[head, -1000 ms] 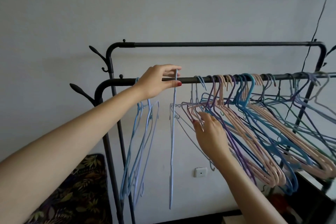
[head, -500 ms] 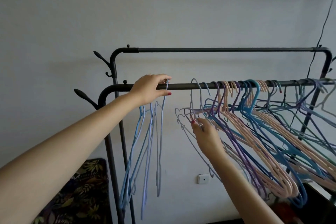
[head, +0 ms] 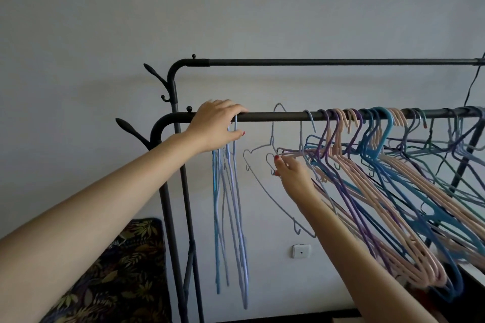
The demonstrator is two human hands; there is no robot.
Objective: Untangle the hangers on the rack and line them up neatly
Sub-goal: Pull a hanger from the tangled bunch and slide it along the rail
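Note:
A black rack's lower rail [head: 262, 116] carries the hangers. At its left end a few pale blue hangers [head: 228, 204] hang straight down, close together. My left hand [head: 217, 126] lies over the rail on their hooks, fingers on top, thumb beneath, closed on the rightmost pale blue hanger's hook. My right hand [head: 291, 176] pinches the shoulder of a grey-lilac wire hanger [head: 265, 186], which is tilted with its hook [head: 279, 107] poking above the rail. To the right, a tangled mass of pink, purple, blue and teal hangers [head: 380, 165] slants across the rail.
A higher back rail [head: 341, 61] runs behind. Coat pegs [head: 131, 126] stick out at the rack's left corner. A wall socket [head: 301, 251] sits low on the wall, leaf-patterned fabric [head: 118, 270] at lower left, a black cable [head: 472, 86] at far right, dark furniture [head: 472, 278] below it.
My left hand slid a pale blue hanger left along the rail into the hanging group. My right hand lifted a grey-lilac wire hanger out of the tangle, raising its hook above the rail.

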